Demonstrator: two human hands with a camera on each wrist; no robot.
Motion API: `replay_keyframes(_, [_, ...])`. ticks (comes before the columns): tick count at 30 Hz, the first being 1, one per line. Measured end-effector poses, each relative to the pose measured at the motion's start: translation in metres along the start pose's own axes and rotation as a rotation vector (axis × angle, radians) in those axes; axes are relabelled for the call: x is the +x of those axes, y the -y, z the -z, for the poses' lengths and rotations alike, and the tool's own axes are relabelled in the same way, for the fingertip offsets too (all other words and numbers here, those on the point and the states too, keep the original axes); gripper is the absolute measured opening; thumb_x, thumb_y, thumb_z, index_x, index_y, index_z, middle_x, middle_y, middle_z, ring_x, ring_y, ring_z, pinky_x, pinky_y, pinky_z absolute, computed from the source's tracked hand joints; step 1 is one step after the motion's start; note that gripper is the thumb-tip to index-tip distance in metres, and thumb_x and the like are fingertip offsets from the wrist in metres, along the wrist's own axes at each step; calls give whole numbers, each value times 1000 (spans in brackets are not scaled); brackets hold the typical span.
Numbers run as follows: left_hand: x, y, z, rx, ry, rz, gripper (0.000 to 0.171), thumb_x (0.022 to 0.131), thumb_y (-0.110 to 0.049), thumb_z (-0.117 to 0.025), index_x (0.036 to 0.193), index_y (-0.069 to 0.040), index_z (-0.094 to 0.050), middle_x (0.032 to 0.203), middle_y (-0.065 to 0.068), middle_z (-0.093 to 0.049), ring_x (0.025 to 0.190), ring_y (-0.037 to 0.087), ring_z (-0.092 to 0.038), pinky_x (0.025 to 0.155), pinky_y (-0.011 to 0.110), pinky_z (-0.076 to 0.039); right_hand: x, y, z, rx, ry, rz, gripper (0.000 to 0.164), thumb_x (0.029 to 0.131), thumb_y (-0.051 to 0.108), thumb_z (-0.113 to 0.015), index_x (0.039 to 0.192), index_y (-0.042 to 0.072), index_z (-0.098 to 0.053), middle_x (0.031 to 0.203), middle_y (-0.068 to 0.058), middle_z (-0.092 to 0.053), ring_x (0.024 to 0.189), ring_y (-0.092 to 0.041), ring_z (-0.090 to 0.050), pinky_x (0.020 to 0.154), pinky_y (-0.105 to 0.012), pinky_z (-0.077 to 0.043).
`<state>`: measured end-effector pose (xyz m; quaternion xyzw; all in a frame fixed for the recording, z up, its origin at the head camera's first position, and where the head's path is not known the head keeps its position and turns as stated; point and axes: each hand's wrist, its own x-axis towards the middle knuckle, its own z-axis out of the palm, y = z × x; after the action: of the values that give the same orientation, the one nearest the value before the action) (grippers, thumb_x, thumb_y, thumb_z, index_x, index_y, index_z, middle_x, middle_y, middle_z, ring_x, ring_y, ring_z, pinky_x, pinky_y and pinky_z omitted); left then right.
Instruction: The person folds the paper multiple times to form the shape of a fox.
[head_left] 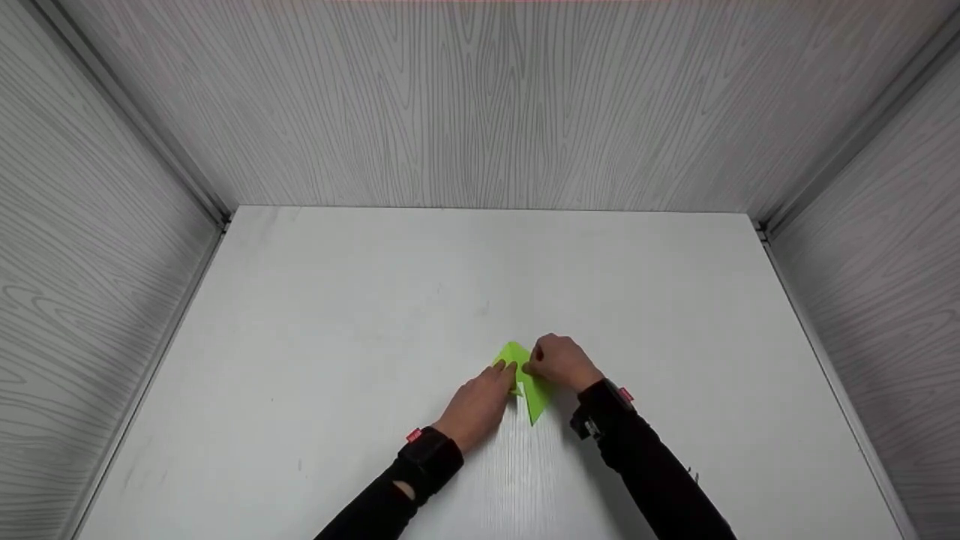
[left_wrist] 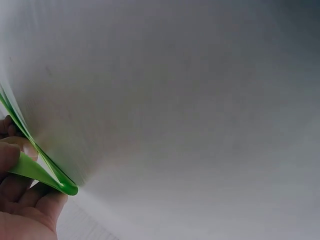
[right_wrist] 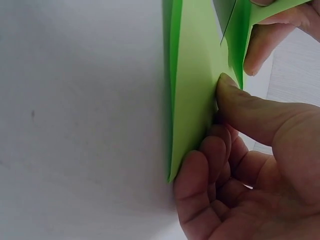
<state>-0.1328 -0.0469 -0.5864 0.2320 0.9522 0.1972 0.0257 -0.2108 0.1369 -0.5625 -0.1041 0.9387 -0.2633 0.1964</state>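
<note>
A sheet of light green folded paper (head_left: 537, 397) lies low in the middle of the white tabletop, with a pointed end toward the person. My left hand (head_left: 476, 405) grips its left side; in the left wrist view a flap (left_wrist: 31, 169) of it passes between thumb and fingers. From the right, my right hand (head_left: 564, 361) pinches the paper's other side. Close up in the right wrist view, the right thumb (right_wrist: 250, 107) presses on the folded paper (right_wrist: 192, 85) and the other fingers curl beneath its edge. Parts of the folds are hidden behind the hands.
The white tabletop (head_left: 360, 300) is bounded by a grey wood-grain back panel (head_left: 480, 105) and side panels (head_left: 90, 247). Small dark thin marks (head_left: 693, 474) show beside the right sleeve. Black bands with red tags sit on both wrists.
</note>
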Motion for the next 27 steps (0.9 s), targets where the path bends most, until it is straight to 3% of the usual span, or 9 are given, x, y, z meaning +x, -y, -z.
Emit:
replay_keyframes(11, [-2,6,0,-28,83,-12,44,109,-6,-51,153,-3,-50,149,23,-60,134,35,-64,104,48,-58,-3,2,0,-18,-6,31,16,94,16,-76,90,0,-75,87,-11,-74,70,-14,-57,65,-26,-43])
replay_keyframes(18, [-2,11,-1,-32,68,-72,42,108,-4,-52,150,-7,-54,142,20,-66,119,33,-71,98,45,-61,-4,1,1,24,-7,15,16,95,16,-75,89,2,-72,88,-9,-71,70,-13,-51,65,-25,-39])
replay_keyframes(22, [-2,9,-1,-28,77,-62,40,109,-6,-52,149,-7,-55,144,19,-65,122,33,-70,99,46,-61,-4,1,0,21,-13,12,15,94,16,-76,91,1,-73,90,-10,-72,70,-13,-52,65,-25,-40])
replay_keyframes(27, [-1,4,-3,-45,31,-32,30,110,-10,-52,139,-6,-60,136,18,-69,117,32,-72,93,46,-62,-4,1,-1,25,-12,4,17,95,17,-76,94,0,-72,94,-11,-71,74,-14,-55,67,-26,-42])
